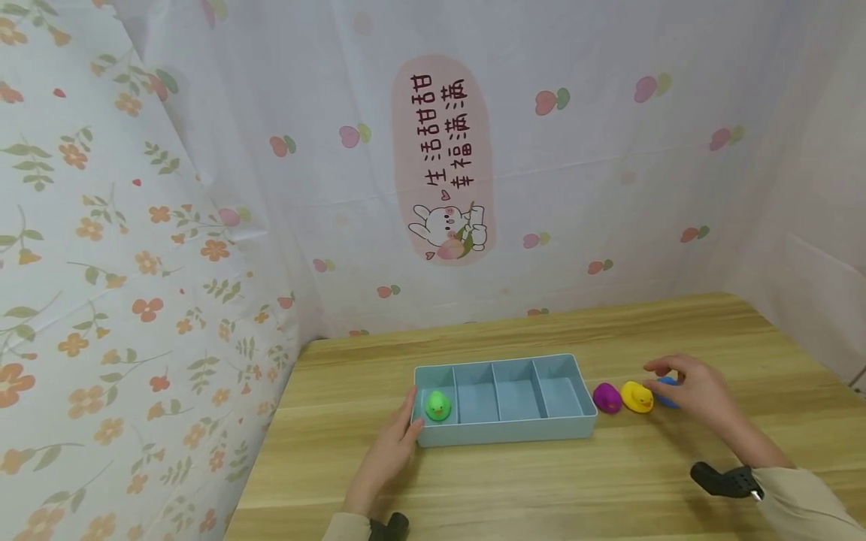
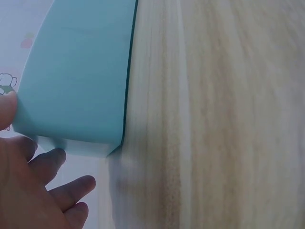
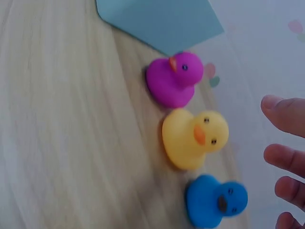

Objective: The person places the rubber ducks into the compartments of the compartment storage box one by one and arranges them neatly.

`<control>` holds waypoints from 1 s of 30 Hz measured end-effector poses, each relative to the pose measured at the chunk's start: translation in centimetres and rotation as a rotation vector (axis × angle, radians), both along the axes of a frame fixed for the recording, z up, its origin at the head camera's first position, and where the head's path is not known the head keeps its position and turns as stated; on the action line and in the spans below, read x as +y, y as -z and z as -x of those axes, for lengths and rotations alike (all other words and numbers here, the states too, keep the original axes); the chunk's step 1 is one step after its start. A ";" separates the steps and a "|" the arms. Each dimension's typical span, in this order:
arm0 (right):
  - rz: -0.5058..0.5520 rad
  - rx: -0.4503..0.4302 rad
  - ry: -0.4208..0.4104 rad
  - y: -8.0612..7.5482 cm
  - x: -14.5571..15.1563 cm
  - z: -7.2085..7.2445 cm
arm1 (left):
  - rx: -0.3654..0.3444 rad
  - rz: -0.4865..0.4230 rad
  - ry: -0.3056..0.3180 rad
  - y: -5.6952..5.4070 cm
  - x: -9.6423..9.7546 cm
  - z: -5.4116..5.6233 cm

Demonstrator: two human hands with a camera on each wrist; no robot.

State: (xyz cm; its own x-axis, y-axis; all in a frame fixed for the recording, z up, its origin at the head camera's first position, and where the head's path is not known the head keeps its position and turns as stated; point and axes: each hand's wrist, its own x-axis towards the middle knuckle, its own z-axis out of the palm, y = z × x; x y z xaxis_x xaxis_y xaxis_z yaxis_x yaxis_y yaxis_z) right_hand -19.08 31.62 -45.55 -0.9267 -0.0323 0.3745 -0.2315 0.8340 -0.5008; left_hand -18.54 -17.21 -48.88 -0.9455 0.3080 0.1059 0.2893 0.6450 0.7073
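Observation:
My left hand (image 1: 391, 443) holds the left end of a light blue divided box (image 1: 504, 433), its thumb by the front corner. In the left wrist view, the fingers (image 2: 55, 162) lie along the box's (image 2: 81, 71) short end. A green rubber duck (image 1: 437, 406) sits in the leftmost compartment. To the box's right stand a purple duck (image 1: 607, 398), a yellow duck (image 1: 637, 397) and a blue duck (image 1: 666, 391) in a row. Above the yellow and blue ducks hovers my right hand (image 1: 697, 387), fingers apart and holding nothing. The right wrist view shows its fingertips (image 3: 281, 157) apart from all three ducks.
The box's other compartments hold nothing visible. Under everything is a wood-grain table (image 1: 514, 488). A patterned curtain (image 1: 325, 188) hangs behind the table and along its left side.

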 end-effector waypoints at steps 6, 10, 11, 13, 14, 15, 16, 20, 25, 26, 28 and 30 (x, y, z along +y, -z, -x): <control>0.000 -0.058 -0.012 0.7 1.5 -0.5 | 0.007 0.004 0.004 0.0 0.0 0.0; -0.013 -0.100 -0.018 1.0 2.4 -0.6 | 0.012 0.007 0.000 0.1 -0.1 0.1; -0.014 -0.111 -0.026 1.1 2.6 -0.6 | 0.016 0.008 0.001 0.2 -0.1 0.1; -0.023 -0.112 -0.032 1.3 2.9 -0.5 | 0.017 0.007 0.003 0.2 -0.1 0.1; -0.023 -0.107 -0.039 1.4 3.0 -0.5 | 0.014 0.008 0.003 0.2 -0.1 0.1; -0.024 -0.095 -0.046 1.6 3.2 -0.4 | 0.017 0.008 0.005 0.2 0.0 0.1; -0.031 -0.086 -0.053 1.7 3.3 -0.3 | 0.019 0.006 0.005 0.2 -0.1 0.1; -0.070 -0.023 -0.062 2.6 3.8 0.2 | 0.028 -0.001 -0.002 0.4 -0.2 0.0; -0.066 -0.030 -0.075 3.9 4.4 0.4 | 0.025 -0.004 -0.005 0.5 -0.5 0.1; -0.057 -0.037 -0.079 4.1 4.5 0.3 | 0.022 -0.002 -0.006 0.5 -0.5 0.1; -0.040 -0.048 -0.079 4.4 4.6 0.3 | 0.021 -0.001 -0.002 0.4 -0.5 0.1; -0.038 -0.051 -0.075 4.6 4.7 0.4 | 0.020 0.002 -0.002 0.4 -0.5 0.2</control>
